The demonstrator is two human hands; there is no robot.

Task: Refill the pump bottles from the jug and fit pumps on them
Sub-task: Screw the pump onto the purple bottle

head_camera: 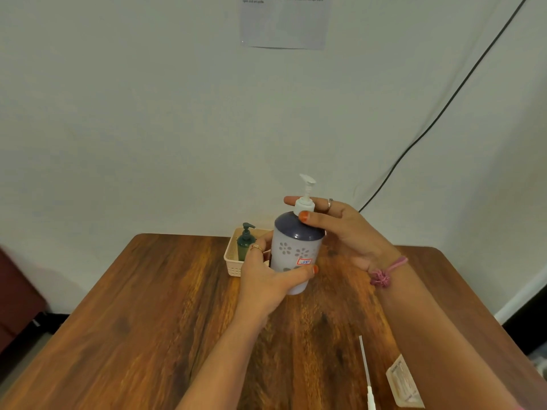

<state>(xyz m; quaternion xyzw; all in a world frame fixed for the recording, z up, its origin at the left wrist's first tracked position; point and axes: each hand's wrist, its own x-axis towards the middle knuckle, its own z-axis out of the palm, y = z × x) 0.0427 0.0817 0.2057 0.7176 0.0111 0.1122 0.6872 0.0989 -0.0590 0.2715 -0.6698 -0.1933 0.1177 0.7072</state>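
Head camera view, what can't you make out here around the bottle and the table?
- Bottle: the fill level, opaque wall; the base, left hand covers it.
- Basket: right half, behind the bottle.
- Wall notice: top cut off, print too small.
- White tube and packet: blurred, near the bottom edge.

A pale lavender pump bottle (296,253) with a dark blue-grey shoulder and grey flower prints is held upright, tilted slightly, above the wooden surface (148,321); a small red-bordered label on its front reads "55" (handwritten in blue). A white pump (305,196) sits in its neck, nozzle raised and pointing away. A smaller dark green pump bottle (245,242) with a matching green pump stands upright in a cream basket (233,263) at the far edge of the surface, just behind and left of the lavender one. A loose white pump tube (366,371) lies flat near the front edge
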